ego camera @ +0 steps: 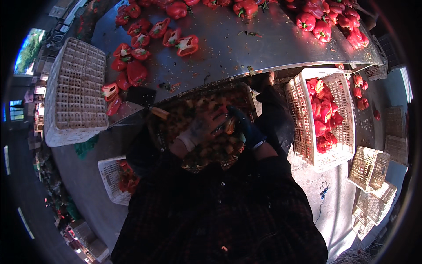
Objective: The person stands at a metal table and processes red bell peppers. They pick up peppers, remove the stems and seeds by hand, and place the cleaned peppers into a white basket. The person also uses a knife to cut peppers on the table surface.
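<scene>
Both my hands are in shadow over a crate [251, 99] filled with pepper cores and scraps [211, 152]. My left hand [202, 128], in a pale glove, is blurred, with its fingers spread toward the other hand. My right hand [246, 127] wears a dark blue-green glove, and its fingers point up and inward. A yellowish-orange pepper piece [229, 126] shows between the hands; whether the right fingers grip it is unclear. Left of the crate, a broad-bladed knife [141, 96] rests at the table edge, its wooden handle [160, 113] sticking out over the scraps.
Halved red peppers [158, 29] and whole red peppers [321, 28] lie on the metal table [224, 49]. An upturned white plastic crate [79, 85] stands at left. Crates of red peppers flank me, right [296, 125] and lower left [108, 180]. Blue cord [324, 189] lies on the floor.
</scene>
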A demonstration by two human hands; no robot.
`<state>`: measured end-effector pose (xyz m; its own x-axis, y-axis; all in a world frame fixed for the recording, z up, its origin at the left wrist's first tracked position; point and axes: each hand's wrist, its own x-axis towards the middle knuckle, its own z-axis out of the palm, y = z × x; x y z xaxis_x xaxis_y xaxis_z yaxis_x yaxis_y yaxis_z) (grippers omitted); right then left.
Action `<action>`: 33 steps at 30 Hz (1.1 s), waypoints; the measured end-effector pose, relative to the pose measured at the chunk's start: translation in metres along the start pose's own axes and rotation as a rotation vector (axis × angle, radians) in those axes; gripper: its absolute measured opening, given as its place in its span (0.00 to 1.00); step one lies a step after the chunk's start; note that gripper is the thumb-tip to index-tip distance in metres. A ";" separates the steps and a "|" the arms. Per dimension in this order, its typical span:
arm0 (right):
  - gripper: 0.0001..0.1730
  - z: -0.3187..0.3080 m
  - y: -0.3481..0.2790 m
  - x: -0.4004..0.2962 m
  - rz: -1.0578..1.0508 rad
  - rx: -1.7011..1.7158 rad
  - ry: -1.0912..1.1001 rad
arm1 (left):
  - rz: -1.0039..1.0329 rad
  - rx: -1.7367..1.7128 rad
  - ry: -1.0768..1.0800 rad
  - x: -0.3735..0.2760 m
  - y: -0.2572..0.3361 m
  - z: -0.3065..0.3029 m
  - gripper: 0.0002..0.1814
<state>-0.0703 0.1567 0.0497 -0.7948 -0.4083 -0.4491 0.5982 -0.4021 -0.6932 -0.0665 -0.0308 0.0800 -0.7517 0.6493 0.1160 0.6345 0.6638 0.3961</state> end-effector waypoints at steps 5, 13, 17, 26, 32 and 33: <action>0.22 -0.047 0.054 0.031 -0.114 -0.113 0.008 | -0.185 -0.133 -0.029 0.014 0.009 0.034 0.23; 0.18 -0.053 0.062 0.039 -0.052 -0.051 0.191 | -0.516 -0.158 0.073 0.034 0.033 0.061 0.19; 0.16 -0.064 0.074 0.055 -0.173 0.030 0.330 | -0.575 -0.588 0.376 0.024 0.003 0.094 0.20; 0.14 -0.038 0.038 0.034 -0.002 0.196 0.203 | -0.528 -0.074 0.302 -0.013 -0.006 0.024 0.22; 0.23 -0.031 0.048 0.021 -0.133 0.198 0.178 | -0.092 0.112 0.096 0.009 0.020 0.031 0.27; 0.25 0.003 0.019 0.004 -0.031 0.209 0.186 | -0.181 0.008 0.136 0.000 0.012 0.039 0.26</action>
<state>-0.0617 0.1450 0.0370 -0.8067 -0.2433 -0.5385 0.5659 -0.5804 -0.5855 -0.0519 -0.0086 0.0490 -0.8704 0.4638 0.1654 0.4881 0.7684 0.4140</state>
